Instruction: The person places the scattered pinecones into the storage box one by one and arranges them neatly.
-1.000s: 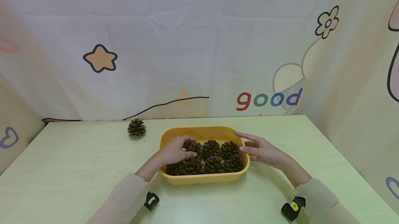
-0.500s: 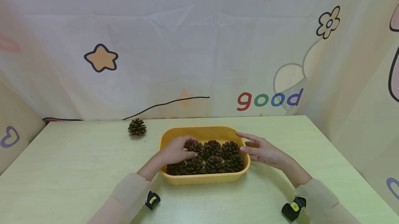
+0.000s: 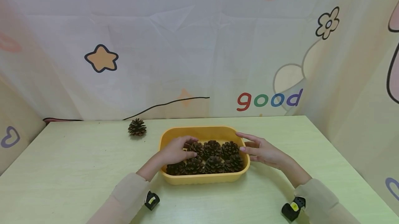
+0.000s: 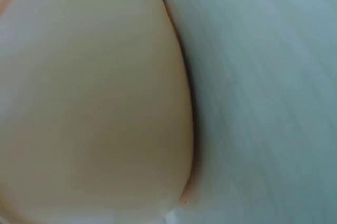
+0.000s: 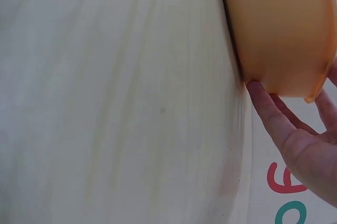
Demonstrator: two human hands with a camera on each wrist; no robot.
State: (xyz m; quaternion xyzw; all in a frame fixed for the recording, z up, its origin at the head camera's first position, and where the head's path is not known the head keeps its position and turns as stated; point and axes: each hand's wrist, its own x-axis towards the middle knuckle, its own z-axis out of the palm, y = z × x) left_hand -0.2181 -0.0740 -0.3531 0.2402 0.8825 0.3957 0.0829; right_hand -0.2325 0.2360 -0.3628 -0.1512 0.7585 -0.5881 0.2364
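A yellow plastic basin [image 3: 202, 179] stands on the table with several brown pine cones inside, set in two rows. My left hand [image 3: 173, 150] reaches over its left side and holds the back-left pine cone [image 3: 197, 148] between thumb and fingers. At the right end my right hand [image 3: 265, 152] grips the rim, thumb over the edge and fingers against the outer wall. The right wrist view shows fingertips [image 5: 255, 86] touching the basin's wall low down. In the left wrist view the basin wall [image 4: 100, 98] fills the left half, and the hand is hidden.
A lone pine cone [image 3: 136, 127] sits on the pale green table [image 3: 78, 168], near its back edge and left of the basin. Behind the table hangs a printed cloth [image 3: 193, 54]. Black wrist cameras hang below both sleeves.
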